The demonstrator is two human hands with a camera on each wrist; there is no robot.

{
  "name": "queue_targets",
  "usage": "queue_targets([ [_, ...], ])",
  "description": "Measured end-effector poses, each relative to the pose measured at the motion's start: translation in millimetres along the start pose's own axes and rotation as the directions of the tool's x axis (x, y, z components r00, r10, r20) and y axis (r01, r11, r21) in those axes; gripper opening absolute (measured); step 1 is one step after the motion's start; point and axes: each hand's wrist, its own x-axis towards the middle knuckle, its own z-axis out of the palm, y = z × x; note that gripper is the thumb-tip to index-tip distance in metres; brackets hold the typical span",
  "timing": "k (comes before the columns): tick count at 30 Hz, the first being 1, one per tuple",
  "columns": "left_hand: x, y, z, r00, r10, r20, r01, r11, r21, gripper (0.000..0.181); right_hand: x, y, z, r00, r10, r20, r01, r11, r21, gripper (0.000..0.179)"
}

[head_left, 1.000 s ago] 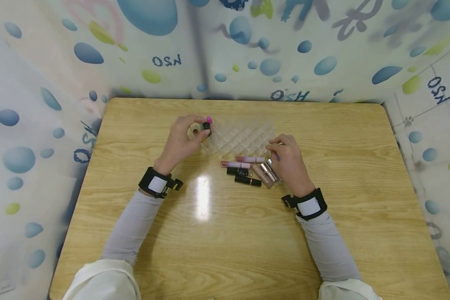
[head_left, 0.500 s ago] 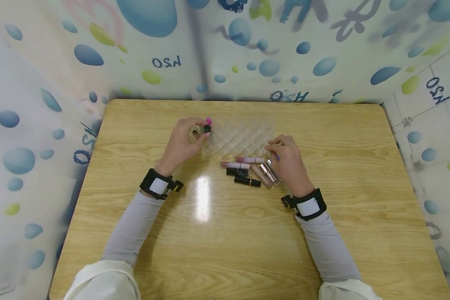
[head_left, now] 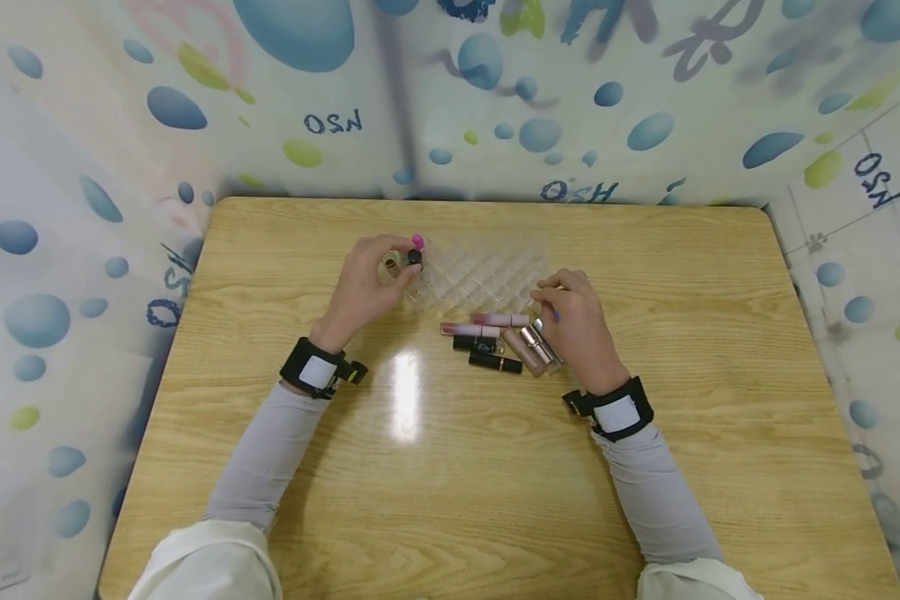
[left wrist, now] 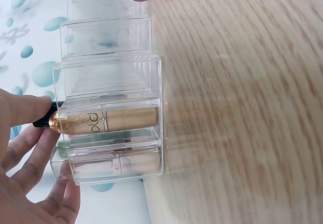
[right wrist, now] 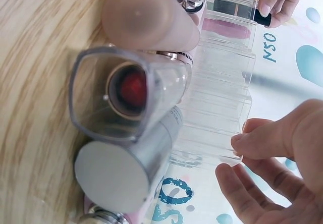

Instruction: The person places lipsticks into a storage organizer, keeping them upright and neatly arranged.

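Note:
A clear compartment lipstick organizer [head_left: 487,271] stands near the table's back. At its left end, my left hand [head_left: 363,283] pinches the black top of a lipstick [right wrist: 262,17] between thumb and fingers; the lipstick's lower part is inside a compartment. The left wrist view has a gold lipstick [left wrist: 116,120] in front of it and a pale pink tube [left wrist: 133,164] in the corner compartment. A bright pink lipstick [head_left: 417,240] shows just behind the black top. My right hand [head_left: 577,321] pinches the organizer's wall at its right end, thumb in front and fingers behind.
In front of the organizer lie pink lip gloss tubes [head_left: 498,319], black lipsticks [head_left: 495,362], a beige tube [head_left: 523,352] and silver tubes [head_left: 537,345]. A red lipstick under a clear cap [right wrist: 113,95] is close to the right hand. A patterned wall [head_left: 465,125] borders the table's back.
The left hand has shifted slightly right with the lipstick's black top, which sits a touch nearer the front; over the last half second it holds still. The right hand stays at the organizer.

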Motion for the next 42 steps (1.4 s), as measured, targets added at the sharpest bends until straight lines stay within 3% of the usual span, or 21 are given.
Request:
queue_targets([
  [26, 1.2, 0.9, -0.9, 0.999, 0.020, -0.034, -0.021, 1.000, -0.019, 0.026, 1.5, -1.1, -1.3, 1.000, -0.017, -0.006, 0.017, 1.000, -0.005, 0.019],
  [35, -2.9, 15.5, -1.7, 0.993, 0.102, -0.058, -0.103, 0.995, -0.012, 0.026, 2.0, -6.2, -5.8, 1.000, -0.016, 0.025, 0.017, 1.000, -0.010, 0.018],
  [42, -13.6, 31.1, 2.4, 0.989, 0.147, -0.008, -0.147, 0.989, 0.012, 0.024, 1.2, -12.6, -10.8, 0.998, -0.024, 0.049, 0.027, 0.998, -0.054, 0.018],
])
